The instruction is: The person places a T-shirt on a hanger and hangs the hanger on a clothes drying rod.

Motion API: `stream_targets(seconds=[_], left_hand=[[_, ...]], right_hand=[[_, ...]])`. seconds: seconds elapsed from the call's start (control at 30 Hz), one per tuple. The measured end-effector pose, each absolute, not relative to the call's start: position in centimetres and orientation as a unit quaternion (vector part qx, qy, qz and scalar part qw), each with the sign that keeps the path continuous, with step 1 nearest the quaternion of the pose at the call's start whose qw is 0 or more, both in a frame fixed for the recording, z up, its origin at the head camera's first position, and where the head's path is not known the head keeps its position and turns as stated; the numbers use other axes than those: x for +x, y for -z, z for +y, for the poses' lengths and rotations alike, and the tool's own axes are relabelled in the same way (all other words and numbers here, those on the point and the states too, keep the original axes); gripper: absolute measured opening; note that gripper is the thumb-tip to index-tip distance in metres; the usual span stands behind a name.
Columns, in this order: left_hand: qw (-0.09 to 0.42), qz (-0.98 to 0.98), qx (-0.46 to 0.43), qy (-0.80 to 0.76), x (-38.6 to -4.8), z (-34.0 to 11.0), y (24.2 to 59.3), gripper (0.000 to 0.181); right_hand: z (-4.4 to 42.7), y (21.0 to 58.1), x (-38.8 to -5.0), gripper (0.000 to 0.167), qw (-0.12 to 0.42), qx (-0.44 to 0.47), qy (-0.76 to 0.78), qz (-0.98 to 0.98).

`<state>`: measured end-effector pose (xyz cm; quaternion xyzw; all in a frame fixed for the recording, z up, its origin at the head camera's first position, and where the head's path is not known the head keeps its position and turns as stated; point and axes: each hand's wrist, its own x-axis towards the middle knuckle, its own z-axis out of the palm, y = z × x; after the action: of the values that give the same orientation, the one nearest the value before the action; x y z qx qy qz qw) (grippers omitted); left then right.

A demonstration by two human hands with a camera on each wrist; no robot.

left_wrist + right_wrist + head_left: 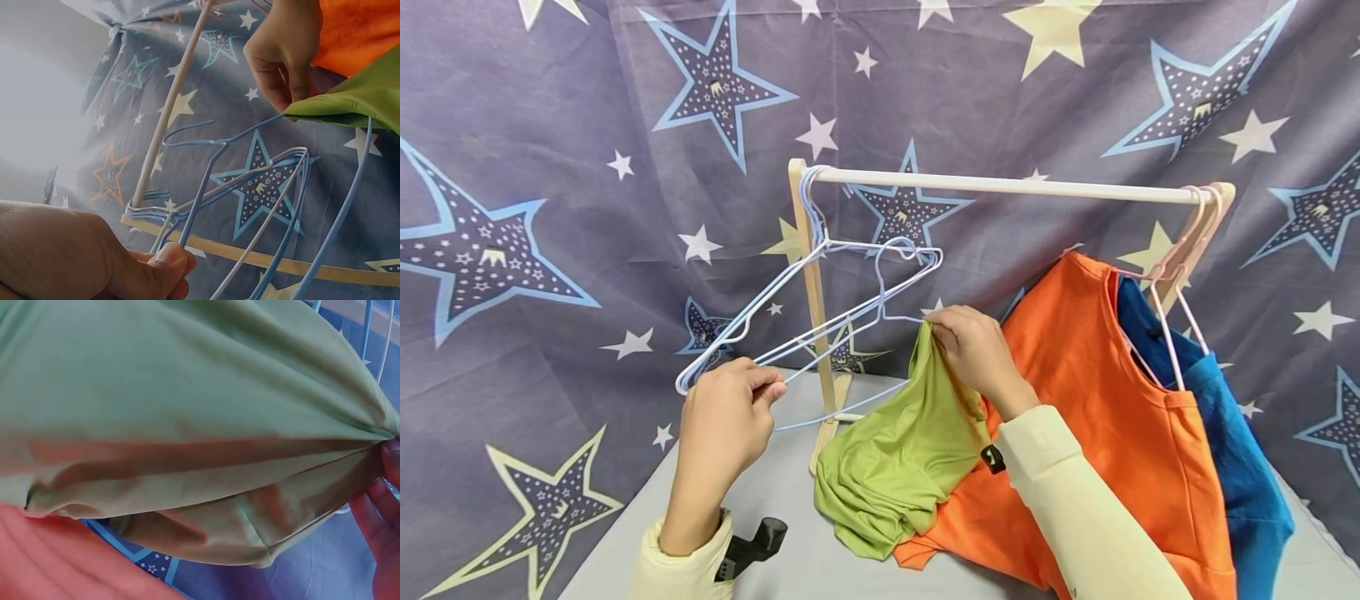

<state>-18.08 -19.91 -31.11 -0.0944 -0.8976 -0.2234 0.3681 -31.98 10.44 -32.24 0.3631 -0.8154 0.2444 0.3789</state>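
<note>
My left hand (726, 421) pinches one arm of a light-blue clothes hanger (881, 302) between thumb and fingers. The left wrist view shows that grip on the hanger (201, 187) closely. At the hanger's other arm, my right hand (976, 352) pinches the edge of a lime-green garment (895, 467). This end of the hanger goes inside the cloth's opening, and the rest of the garment droops in folds onto the table and an orange garment. In the right wrist view, the green cloth (187, 381) is drawn taut toward my fingertips (375, 515).
A clothes rack with a white rail (1000, 185) stands behind. Several white and blue hangers (775, 279) hang at its left end. On the right, an orange garment (1120, 467) and a blue garment (1247, 467) hang from pink hangers (1168, 342). A star-patterned curtain (587, 83) backs the table.
</note>
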Motion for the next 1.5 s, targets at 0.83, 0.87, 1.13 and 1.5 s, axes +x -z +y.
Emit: stream_targets(seconds=[0.83, 0.87, 1.13, 1.5], left_hand=[[0.368, -0.911, -0.079, 0.17, -19.6, -18.7, 32.5, 0.004], [0.372, -0.909, -0.082, 0.168, -19.6, -18.6, 32.6, 0.005], [0.392, -0.901, -0.09, 0.163, -19.9, -18.1, 32.8, 0.006], [0.38, -0.904, -0.101, 0.169, -20.2, -17.6, 33.1, 0.005]], right_hand=[[9.6, 34.1, -30.8, 0.019, 0.411, 0.308, -0.275, -0.813], [9.6, 34.2, -30.8, 0.019, 0.412, 0.305, -0.276, -0.813], [9.7, 34.7, -30.5, 0.02, 0.416, 0.291, -0.283, -0.814], [9.3, 35.3, -29.9, 0.021, 0.427, 0.281, -0.314, -0.8]])
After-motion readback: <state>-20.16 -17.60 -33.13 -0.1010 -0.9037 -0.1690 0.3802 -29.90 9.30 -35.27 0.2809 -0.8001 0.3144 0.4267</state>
